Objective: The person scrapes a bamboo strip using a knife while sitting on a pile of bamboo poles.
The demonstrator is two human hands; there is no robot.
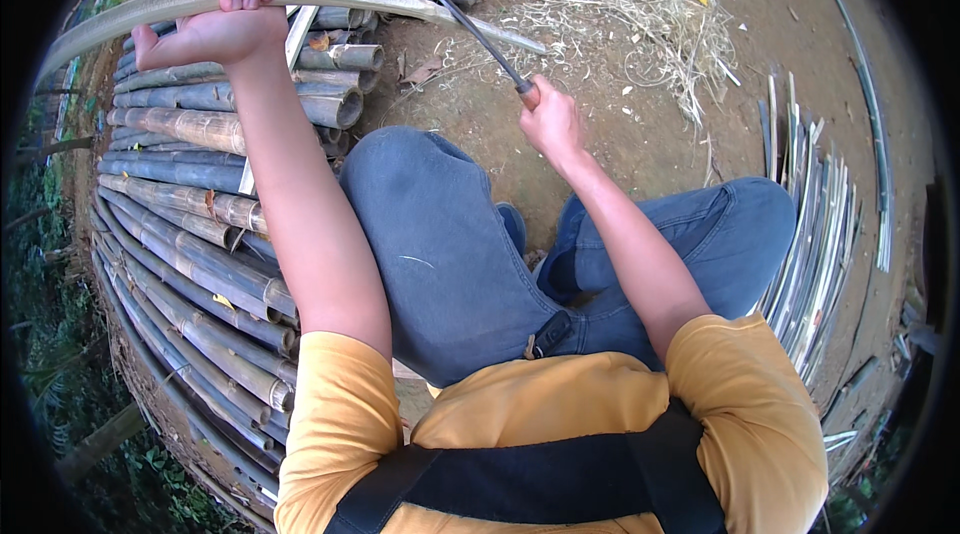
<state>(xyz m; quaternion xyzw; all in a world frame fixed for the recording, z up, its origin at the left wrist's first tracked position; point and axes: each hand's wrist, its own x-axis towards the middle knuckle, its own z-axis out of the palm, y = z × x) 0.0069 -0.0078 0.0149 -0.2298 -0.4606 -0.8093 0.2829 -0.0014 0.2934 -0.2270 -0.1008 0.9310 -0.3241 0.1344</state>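
My left hand (225,9) is raised at the upper left, its fingers wrapped over a long pale bamboo strip (390,2). The strip runs from the far left edge across to the right, its tip over the ground. In front of my knees, my right hand (553,122) grips the wooden handle of a long, narrow knife (485,42). The dark blade slants up and to the left, and it crosses the strip right of my left hand. Whether the edge bites into the strip, I cannot tell.
Stacked bamboo poles (215,234) fill the left side beside my leg. A heap of thin shavings (660,29) lies on the dirt ahead. Split strips (815,234) are bundled at my right knee, with a long thin pole (868,84) beyond them.
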